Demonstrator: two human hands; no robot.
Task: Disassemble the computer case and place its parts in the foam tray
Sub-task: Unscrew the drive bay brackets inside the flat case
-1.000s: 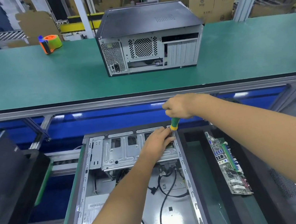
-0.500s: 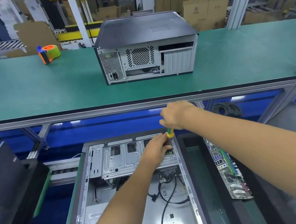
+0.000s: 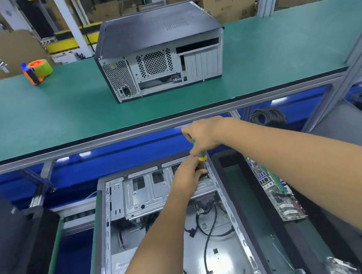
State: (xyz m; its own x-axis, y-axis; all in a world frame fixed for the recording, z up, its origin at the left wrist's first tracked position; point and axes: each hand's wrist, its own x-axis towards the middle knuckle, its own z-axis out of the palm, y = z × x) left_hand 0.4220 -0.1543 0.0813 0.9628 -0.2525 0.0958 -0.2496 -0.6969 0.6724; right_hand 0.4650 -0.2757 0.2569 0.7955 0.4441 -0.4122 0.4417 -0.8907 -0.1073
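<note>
An open computer case (image 3: 110, 233) lies flat on the lower level in front of me, its inside bare metal with loose black cables (image 3: 208, 232). A silver drive cage (image 3: 146, 196) spans its far end. My right hand (image 3: 201, 137) grips a green and yellow screwdriver (image 3: 201, 157), held upright over the cage's right end. My left hand (image 3: 189, 174) rests on that end of the cage, fingers curled at the screwdriver's tip. To the right, a black foam tray (image 3: 233, 190) holds a green motherboard (image 3: 277, 195).
A closed black computer case (image 3: 157, 53) stands on the green upper bench (image 3: 30, 118), an orange and green tape dispenser (image 3: 38, 70) to its left. A black panel (image 3: 5, 247) leans at the lower left. A coil of black cable (image 3: 266, 116) lies behind the tray.
Both hands stay at the right end of the drive cage. The camera view has shifted, so the scene sits lower and tilted; the screwdriver stays upright there.
</note>
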